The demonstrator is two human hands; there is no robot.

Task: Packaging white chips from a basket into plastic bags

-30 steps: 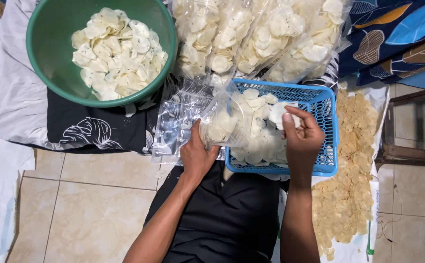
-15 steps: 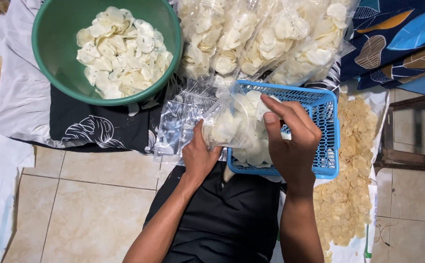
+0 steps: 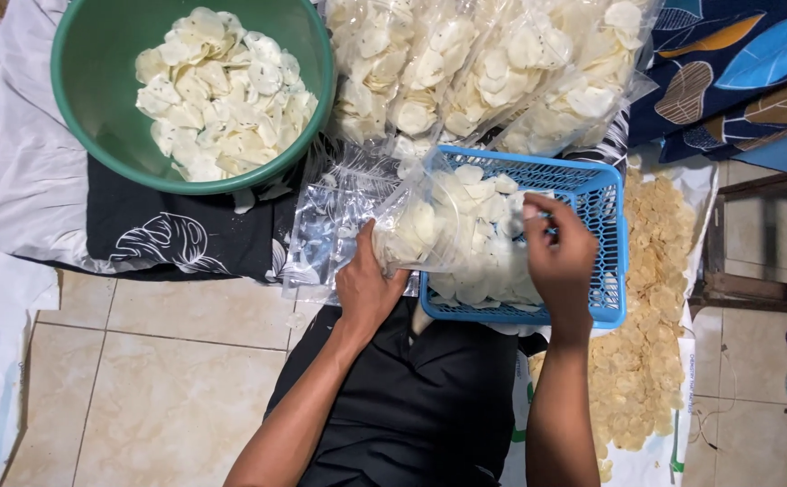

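Since half a second ago my right hand has lifted off the mouth of the bag and pulled back toward the basket's right wall; a second ago it sat deeper in the basket. My left hand has barely shifted.

The clear plastic bag lies across the left rim of the blue basket, partly filled with pale chips. My left hand clamps it from below, thumb and fingers closed around the bag's near-left end. My right hand is curled, its fingertips pinched together on what looks like a chip or two above the basket; I cannot tell exactly what they grip.

I judge the bag to be light, limp and slippery, and the chips inside thin and brittle, so a squeeze on the body would crack them. The film near the mouth or the closed end is the safer hold.

The bag's long axis runs roughly left to right, along the basket's near edge, with its open mouth pointing right, into the basket.

A green bowl of chips sits off the basket's far-left corner, with filled bags along its far edge.
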